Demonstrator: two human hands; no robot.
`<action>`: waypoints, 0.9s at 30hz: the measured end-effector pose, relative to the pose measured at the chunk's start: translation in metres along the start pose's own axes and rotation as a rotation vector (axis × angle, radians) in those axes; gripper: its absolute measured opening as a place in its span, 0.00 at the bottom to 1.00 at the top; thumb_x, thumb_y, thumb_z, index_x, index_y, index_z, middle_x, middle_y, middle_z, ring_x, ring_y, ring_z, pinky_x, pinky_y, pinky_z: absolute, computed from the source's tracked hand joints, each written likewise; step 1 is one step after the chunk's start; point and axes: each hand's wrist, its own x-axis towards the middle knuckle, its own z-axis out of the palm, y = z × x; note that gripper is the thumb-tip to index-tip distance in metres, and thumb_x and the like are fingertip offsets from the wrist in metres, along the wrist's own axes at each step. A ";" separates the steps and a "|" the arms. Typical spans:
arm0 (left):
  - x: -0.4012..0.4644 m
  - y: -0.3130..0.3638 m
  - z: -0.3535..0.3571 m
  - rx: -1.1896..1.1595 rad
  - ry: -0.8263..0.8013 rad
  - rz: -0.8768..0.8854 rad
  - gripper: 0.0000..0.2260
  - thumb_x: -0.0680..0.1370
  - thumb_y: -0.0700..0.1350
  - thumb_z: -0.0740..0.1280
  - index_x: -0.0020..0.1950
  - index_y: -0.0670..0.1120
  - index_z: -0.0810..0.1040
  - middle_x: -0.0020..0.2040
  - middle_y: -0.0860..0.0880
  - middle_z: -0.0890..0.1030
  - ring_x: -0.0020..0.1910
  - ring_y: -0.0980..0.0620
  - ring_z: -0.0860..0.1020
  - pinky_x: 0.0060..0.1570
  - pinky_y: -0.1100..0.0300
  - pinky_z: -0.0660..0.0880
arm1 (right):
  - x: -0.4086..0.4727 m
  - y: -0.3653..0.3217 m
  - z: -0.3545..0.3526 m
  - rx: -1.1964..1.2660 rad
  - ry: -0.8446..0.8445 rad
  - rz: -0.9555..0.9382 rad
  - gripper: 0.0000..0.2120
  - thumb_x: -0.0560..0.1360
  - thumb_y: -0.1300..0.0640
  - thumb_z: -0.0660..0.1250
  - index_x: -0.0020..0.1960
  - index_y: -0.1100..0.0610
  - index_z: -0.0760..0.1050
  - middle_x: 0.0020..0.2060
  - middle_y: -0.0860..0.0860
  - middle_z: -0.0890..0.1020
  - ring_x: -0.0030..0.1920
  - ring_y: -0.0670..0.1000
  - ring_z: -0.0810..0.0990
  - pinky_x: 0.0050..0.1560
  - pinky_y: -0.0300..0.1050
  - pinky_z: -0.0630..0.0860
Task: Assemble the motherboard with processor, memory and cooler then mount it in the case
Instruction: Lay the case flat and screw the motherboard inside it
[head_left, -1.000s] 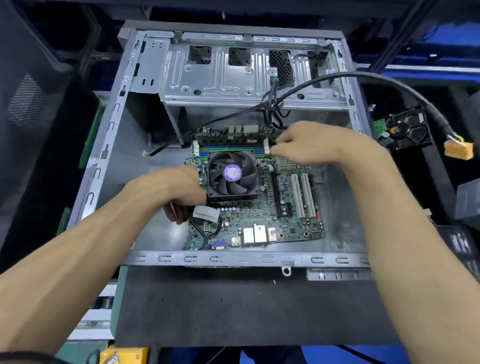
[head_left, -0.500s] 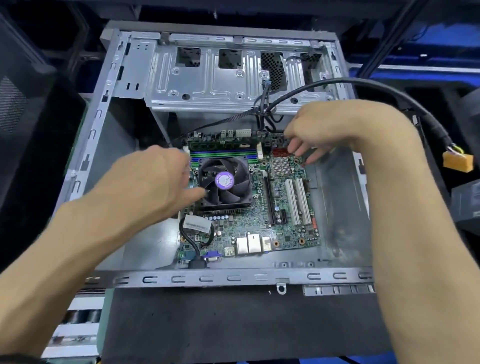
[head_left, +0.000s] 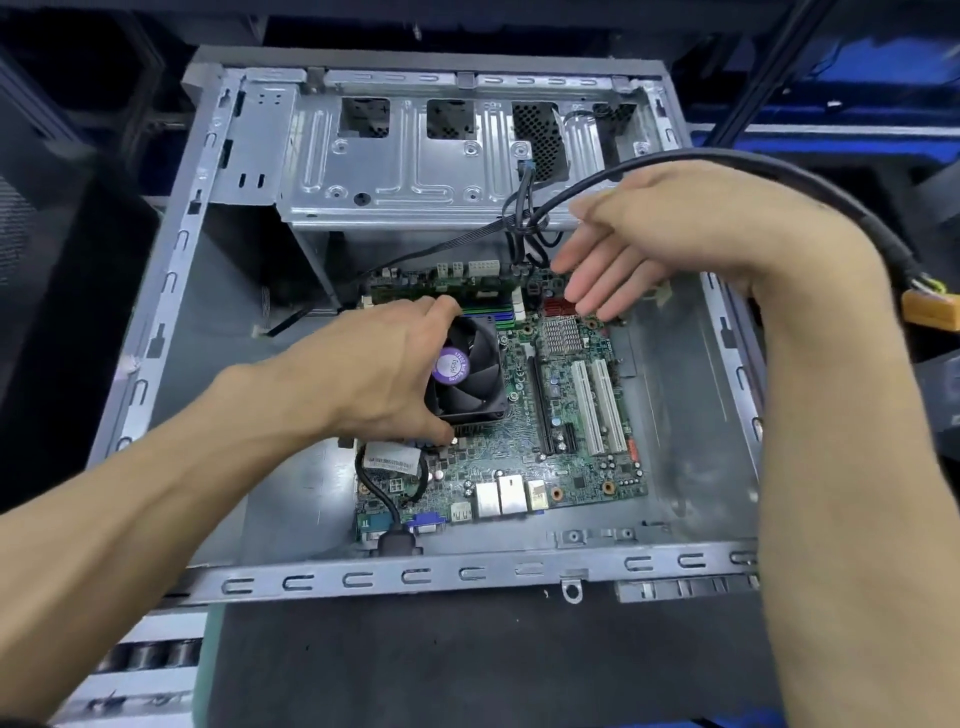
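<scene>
motherboard (head_left: 524, 415) with cooler (head_left: 470, 371) sits in case (head_left: 171, 291); left hand (head_left: 374, 379) grips cooler, right hand (head_left: 639, 244) flat, empty; screws apparently left.

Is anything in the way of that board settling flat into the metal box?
Possibly. The board already lies inside the case, the left hand holding its fan. Thin black cables hang onto its far edge by the right hand. Whether anything lies beneath cannot be seen.
</scene>
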 end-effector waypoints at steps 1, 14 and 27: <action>0.000 0.000 0.000 0.003 0.025 0.011 0.44 0.60 0.67 0.76 0.67 0.48 0.64 0.57 0.50 0.77 0.52 0.47 0.76 0.49 0.51 0.77 | 0.001 0.001 0.000 0.010 -0.003 0.001 0.24 0.86 0.52 0.54 0.49 0.68 0.81 0.38 0.62 0.86 0.39 0.59 0.88 0.33 0.45 0.83; 0.009 0.008 0.002 -0.022 0.014 0.027 0.44 0.60 0.68 0.76 0.67 0.47 0.63 0.58 0.48 0.78 0.51 0.45 0.77 0.49 0.50 0.77 | 0.003 0.002 0.002 0.001 -0.011 0.008 0.22 0.85 0.54 0.53 0.48 0.65 0.81 0.38 0.60 0.87 0.42 0.60 0.88 0.36 0.48 0.84; 0.007 0.008 0.006 0.015 0.000 0.084 0.41 0.58 0.69 0.75 0.62 0.51 0.63 0.55 0.51 0.78 0.49 0.47 0.77 0.44 0.54 0.74 | 0.006 0.013 0.020 -0.252 -0.028 -0.073 0.15 0.83 0.55 0.58 0.60 0.61 0.79 0.43 0.51 0.87 0.43 0.49 0.87 0.47 0.47 0.85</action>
